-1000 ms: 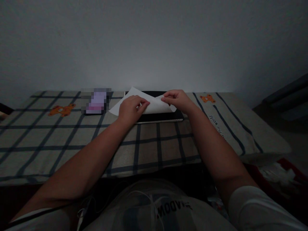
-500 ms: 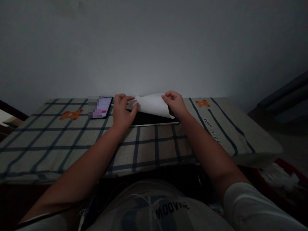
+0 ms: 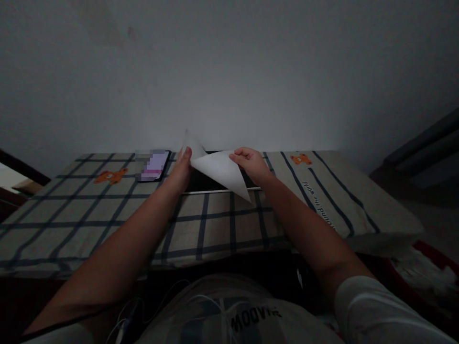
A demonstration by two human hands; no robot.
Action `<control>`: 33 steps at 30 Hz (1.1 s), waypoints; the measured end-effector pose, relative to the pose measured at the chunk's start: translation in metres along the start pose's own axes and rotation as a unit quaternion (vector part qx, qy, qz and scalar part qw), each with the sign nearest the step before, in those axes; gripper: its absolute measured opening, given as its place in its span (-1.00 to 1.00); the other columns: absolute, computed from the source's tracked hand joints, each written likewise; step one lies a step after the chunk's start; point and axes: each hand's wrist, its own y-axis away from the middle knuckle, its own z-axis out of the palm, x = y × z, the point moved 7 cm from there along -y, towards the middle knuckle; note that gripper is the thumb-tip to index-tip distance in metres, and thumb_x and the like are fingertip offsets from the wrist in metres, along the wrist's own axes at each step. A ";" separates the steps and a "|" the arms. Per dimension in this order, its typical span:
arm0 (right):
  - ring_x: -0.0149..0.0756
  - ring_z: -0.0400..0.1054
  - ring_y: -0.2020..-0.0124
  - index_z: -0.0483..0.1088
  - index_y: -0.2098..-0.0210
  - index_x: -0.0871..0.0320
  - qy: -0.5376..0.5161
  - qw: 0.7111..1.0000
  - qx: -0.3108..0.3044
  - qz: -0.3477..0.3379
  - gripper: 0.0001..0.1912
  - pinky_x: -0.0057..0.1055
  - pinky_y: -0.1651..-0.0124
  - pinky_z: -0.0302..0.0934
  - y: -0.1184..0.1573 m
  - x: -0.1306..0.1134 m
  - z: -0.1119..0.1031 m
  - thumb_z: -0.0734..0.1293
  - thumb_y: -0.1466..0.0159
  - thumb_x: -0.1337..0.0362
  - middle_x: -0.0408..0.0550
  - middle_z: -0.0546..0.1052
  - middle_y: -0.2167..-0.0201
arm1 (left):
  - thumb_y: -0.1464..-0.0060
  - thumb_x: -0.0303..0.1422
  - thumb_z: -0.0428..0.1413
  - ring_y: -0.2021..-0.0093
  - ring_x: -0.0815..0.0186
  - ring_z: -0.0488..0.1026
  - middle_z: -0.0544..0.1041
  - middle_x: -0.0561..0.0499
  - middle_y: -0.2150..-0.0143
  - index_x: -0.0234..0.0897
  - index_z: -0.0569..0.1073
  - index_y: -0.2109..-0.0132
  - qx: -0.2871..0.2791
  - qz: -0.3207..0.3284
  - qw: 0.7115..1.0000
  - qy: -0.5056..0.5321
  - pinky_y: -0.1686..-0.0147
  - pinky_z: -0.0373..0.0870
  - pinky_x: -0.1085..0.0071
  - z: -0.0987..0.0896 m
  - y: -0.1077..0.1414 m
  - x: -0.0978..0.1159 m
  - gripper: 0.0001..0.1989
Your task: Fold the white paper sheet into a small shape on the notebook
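Note:
A white sheet of paper [image 3: 220, 167] is raised and bent over a flat black slab with a pale front edge [image 3: 204, 184]; what kind of thing the slab is I cannot make out. My right hand [image 3: 251, 164] pinches the paper's upper right part between thumb and fingers. At the left, my left hand [image 3: 182, 168] has its thumb against the paper, its other fingers mostly hidden behind the sheet. One paper corner sticks up by the left thumb, while another points down past the slab's front edge.
A phone [image 3: 154, 166] with a lit screen lies left of my left hand. The table wears a checked cloth [image 3: 215, 227] with bear prints, its back edge against a grey wall [image 3: 229, 76]. A white cable [image 3: 172, 291] hangs near my lap.
The paper has been turned and twisted: its left part now stands up and its right corner hangs lower and nearer to me. My right hand has shifted slightly left; my left hand has rotated thumb-up.

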 end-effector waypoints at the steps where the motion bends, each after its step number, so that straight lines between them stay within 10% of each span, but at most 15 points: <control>1: -0.41 0.23 0.41 0.40 0.38 0.11 0.016 1.000 0.016 0.006 -0.61 -0.43 0.34 0.09 -0.001 0.002 -0.003 0.51 -0.07 -0.04 -0.24 0.39 0.48 | 0.03 0.35 0.17 -0.44 -0.05 0.26 0.39 -0.19 -0.39 -0.18 0.41 -0.23 -0.011 0.000 1.000 0.010 -0.31 0.31 0.14 0.003 -0.001 0.000 -0.12; 9: -0.36 0.34 0.36 0.44 0.33 0.12 0.043 0.994 0.095 0.017 -0.72 -0.42 0.31 0.18 -0.009 0.009 -0.019 0.46 -0.19 0.04 -0.17 0.48 0.43 | 0.35 -0.06 0.53 -0.34 -0.09 0.38 0.50 -0.24 -0.29 -0.23 0.42 -0.12 -0.108 0.023 0.992 -0.069 -0.29 0.35 0.09 0.032 0.002 -0.001 -0.13; 22: -0.30 0.43 0.31 0.48 0.31 0.11 0.139 0.983 0.093 -0.078 -0.84 -0.31 0.14 0.31 -0.016 0.005 -0.028 0.43 -0.23 0.15 -0.12 0.55 0.38 | 0.22 -0.19 0.47 -0.06 0.06 0.59 0.65 -0.19 -0.06 -0.32 0.51 -0.02 0.033 -0.002 0.999 -0.016 -0.12 0.48 0.19 0.031 0.006 -0.013 -0.36; 33: -0.18 0.38 0.07 0.48 0.32 0.10 0.302 0.931 0.129 -0.156 -0.84 -0.18 -0.11 0.27 -0.019 -0.009 -0.050 0.51 -0.18 0.23 -0.03 0.47 0.19 | 0.22 -0.20 0.44 0.03 0.00 0.61 0.69 -0.18 0.13 -0.31 0.61 0.21 0.038 -0.088 0.990 -0.107 -0.02 0.52 0.13 0.019 -0.029 0.004 -0.59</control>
